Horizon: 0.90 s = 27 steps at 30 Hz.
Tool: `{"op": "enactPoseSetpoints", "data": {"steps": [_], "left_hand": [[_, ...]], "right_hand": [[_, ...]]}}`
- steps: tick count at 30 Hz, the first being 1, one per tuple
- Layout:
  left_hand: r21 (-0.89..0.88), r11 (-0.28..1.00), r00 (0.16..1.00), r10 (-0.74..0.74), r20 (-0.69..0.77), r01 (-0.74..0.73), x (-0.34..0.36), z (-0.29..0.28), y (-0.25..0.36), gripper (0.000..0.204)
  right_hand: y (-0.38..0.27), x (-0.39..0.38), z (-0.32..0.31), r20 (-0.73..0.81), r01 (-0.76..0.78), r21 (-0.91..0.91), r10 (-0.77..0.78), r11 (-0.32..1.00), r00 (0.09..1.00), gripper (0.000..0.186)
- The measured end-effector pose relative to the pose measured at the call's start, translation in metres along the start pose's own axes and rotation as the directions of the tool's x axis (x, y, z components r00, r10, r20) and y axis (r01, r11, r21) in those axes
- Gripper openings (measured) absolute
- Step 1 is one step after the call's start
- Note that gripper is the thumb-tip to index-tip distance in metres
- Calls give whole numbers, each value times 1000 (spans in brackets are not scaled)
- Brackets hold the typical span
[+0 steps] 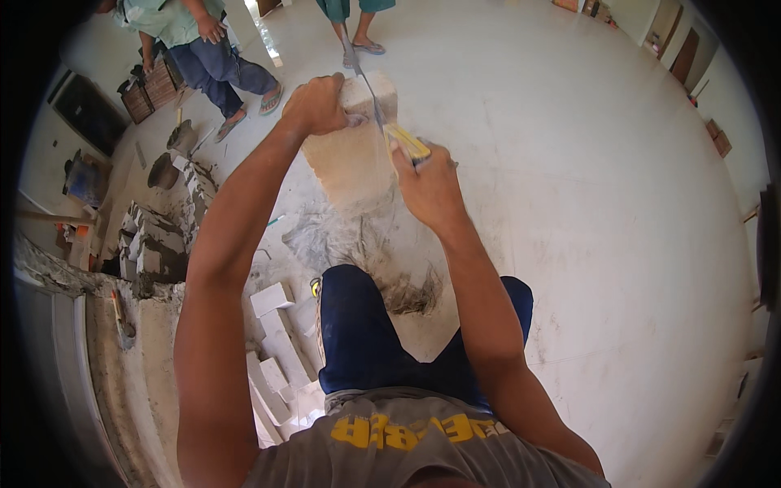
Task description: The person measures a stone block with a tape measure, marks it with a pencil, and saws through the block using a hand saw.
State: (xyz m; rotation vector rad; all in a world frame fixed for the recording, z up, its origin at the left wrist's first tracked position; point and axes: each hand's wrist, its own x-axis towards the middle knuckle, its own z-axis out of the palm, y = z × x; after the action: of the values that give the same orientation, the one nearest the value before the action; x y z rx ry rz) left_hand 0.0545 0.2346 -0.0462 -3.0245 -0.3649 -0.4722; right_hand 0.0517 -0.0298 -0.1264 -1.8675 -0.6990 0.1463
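Observation:
My left hand [319, 106] grips the upper end of a pale, light-weight concrete block [346, 167], its fingers curled over the far part. My right hand [429, 183] is wrapped round the yellow handle of a handsaw [406, 143]. The long, thin saw blade runs away from me across the right side of the block's top, close to my left hand. How deep the blade sits in the block cannot be made out. Grey dust and what looks like crumpled plastic sheeting [333, 240] lie on the floor just below the block, in front of my knees.
Several white block pieces [281, 342] lie beside my left leg. At left are a partly built block wall [154, 244], dark buckets [163, 171] and a trowel [122, 321]. One person [213, 61] stands at far left; another person's feet [366, 49] are beyond the saw tip.

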Motion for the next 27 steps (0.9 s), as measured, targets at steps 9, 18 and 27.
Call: {"op": "enactPoseSetpoints", "data": {"steps": [9, 18, 27], "left_hand": [[-39, 999, 1000, -26, 5, 26, -10, 8, -26, 93], [-28, 997, 997, -74, -4, 74, -14, 2, -38, 89], [-61, 998, 999, 0, -44, -3, -8, 14, -24, 89]], "right_hand": [[23, -140, -18, -128, 206, 179, -184, 962, 975, 37], [10, -90, 6, -13, 112, 161, -111, 981, 994, 32], [-16, 7, 9, 16, 65, 76, -67, 995, 998, 23]]}}
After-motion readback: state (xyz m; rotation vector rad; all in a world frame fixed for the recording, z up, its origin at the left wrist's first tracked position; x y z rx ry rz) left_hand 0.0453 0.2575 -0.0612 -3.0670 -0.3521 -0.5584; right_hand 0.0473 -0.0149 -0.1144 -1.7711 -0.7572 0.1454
